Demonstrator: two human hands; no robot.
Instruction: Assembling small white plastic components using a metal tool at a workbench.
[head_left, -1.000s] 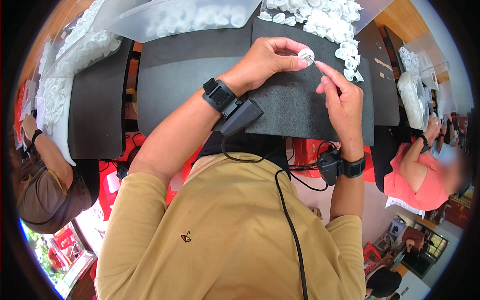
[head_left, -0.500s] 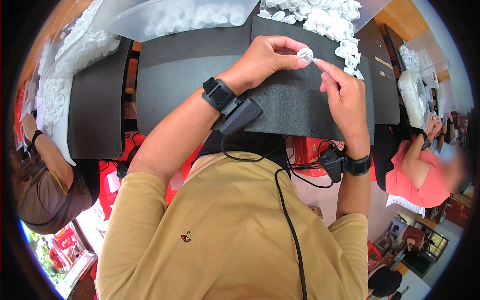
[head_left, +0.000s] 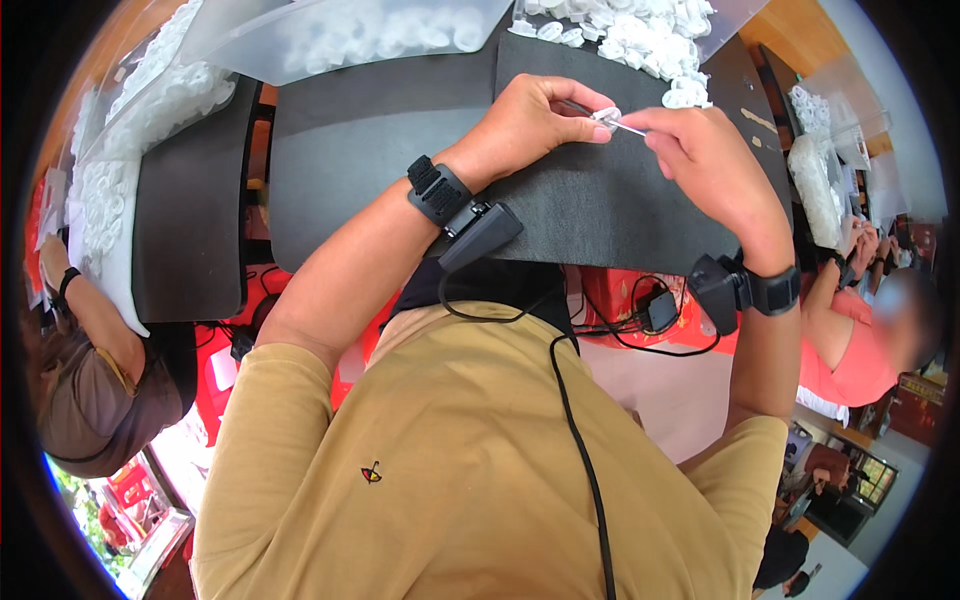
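Thumb and fingers of my left hand pinch a small round white plastic part above the dark mat. In my right hand is a thin metal tool, its slim shaft reaching left to the part. Whether the tip is a blade or a point is too small to tell, and my fingers hide its handle. Beyond both hands lies a heap of similar white plastic parts, with several strays along its near edge.
A clear plastic bin of white parts stands at the far left on the black table. Bins and co-workers sit at tables on both sides. A black cable hangs over my shirt. Wrist straps with black boxes sit on both forearms.
My right hand has swung right and its wrist has turned outward, the tool now lying more sideways. The white part has tilted from face-on to nearly edge-on. My left hand has barely moved.
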